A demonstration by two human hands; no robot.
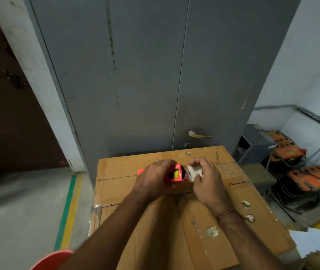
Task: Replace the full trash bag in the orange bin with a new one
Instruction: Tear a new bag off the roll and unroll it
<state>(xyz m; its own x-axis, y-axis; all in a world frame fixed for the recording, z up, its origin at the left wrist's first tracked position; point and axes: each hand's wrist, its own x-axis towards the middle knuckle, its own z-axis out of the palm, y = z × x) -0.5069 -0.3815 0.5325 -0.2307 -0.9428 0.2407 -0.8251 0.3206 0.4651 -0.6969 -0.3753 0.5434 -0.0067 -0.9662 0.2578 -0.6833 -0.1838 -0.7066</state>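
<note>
Both hands work at a small red carton over a large cardboard box that serves as the surface: the left hand is wrapped round the carton's body, while the right hand pinches the whitish flap at its open end. Judging by this, the task is barely begun, a fresh bag apparently being got out, with the full bag not yet lifted and nothing relined. Only a curved orange-red rim, probably the bin, shows at the lower edge, cut off, so its contents cannot be seen, and the carton's print is too small to read
</note>
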